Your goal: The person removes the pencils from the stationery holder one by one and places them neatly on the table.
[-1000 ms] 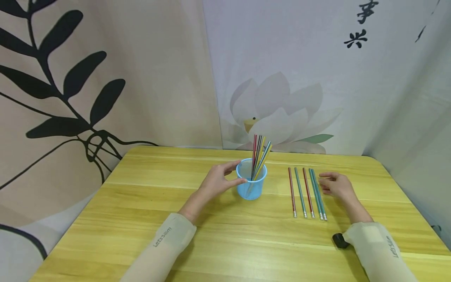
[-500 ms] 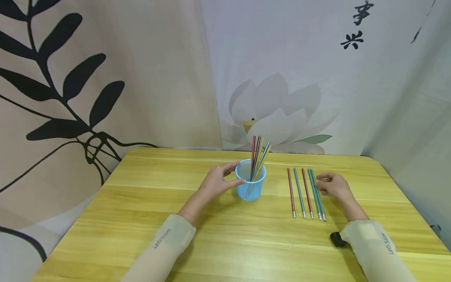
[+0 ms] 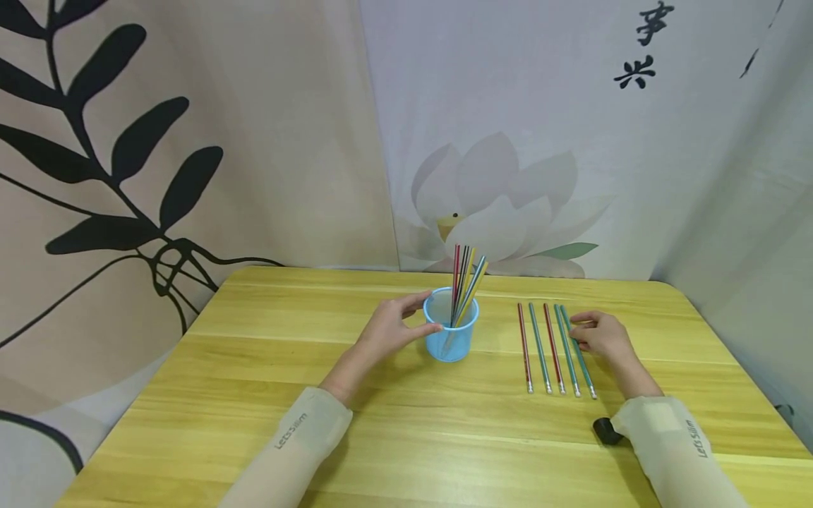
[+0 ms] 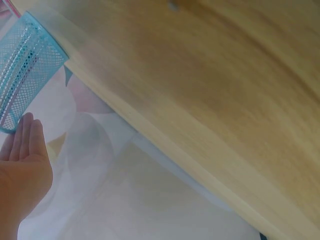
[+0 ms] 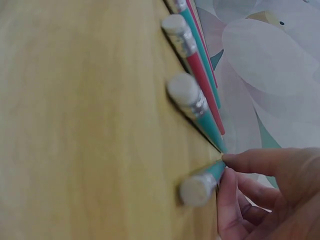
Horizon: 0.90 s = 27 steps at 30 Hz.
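Observation:
My left hand (image 3: 395,326) holds the left side of a light blue mesh pencil cup (image 3: 449,344), thumb in front and fingers behind at the rim. In the left wrist view the fingers (image 4: 26,140) look fairly straight against the cup (image 4: 30,65). Several red, black, yellow and blue-grey pencils (image 3: 468,279) lean upright in it. On the right, my right hand (image 3: 603,335) pinches the rightmost green pencil (image 3: 584,367) between thumb and forefinger. Its white eraser (image 5: 196,191) faces the right wrist camera. Two red pencils (image 3: 524,346) and two other green pencils (image 3: 540,347) lie left of it.
The wooden table (image 3: 381,437) ends at a back edge against a printed cloth (image 3: 305,141). A small black object (image 3: 607,431) sits beside the right sleeve cuff. Bare wood lies between the cup and the row of pencils.
My right hand has moved slightly left onto the rightmost green pencil. That pencil's eraser end has swung right, away from its neighbour. The left hand and cup have stayed in place.

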Motion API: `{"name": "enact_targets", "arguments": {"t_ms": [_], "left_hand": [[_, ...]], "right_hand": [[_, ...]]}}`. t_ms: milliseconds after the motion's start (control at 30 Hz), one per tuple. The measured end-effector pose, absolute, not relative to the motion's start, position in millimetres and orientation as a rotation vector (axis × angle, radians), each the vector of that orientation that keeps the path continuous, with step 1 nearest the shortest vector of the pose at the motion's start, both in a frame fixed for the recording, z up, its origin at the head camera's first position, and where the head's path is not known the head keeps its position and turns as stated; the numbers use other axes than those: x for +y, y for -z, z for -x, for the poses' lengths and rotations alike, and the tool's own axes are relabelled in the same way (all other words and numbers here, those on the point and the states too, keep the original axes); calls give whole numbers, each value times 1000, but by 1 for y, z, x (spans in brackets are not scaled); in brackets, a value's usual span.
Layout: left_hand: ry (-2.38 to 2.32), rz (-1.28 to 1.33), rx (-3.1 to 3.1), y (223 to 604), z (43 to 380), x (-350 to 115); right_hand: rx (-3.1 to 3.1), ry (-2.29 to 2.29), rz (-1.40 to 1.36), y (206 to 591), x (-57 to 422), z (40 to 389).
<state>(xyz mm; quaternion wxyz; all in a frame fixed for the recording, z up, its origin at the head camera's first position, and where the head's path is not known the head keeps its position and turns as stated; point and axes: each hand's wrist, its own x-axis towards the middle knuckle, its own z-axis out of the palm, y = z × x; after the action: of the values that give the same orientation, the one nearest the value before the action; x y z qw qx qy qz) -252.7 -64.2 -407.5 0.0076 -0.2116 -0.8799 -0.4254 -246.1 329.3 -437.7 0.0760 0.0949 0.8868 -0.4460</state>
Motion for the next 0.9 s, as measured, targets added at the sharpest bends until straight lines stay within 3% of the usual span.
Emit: {"name": "enact_targets", "arguments": {"t_ms": [900], "left_hand": [[1334, 679, -2737, 409, 254, -64]], "right_hand": [[2788, 1370, -249, 427, 316, 245]]}}
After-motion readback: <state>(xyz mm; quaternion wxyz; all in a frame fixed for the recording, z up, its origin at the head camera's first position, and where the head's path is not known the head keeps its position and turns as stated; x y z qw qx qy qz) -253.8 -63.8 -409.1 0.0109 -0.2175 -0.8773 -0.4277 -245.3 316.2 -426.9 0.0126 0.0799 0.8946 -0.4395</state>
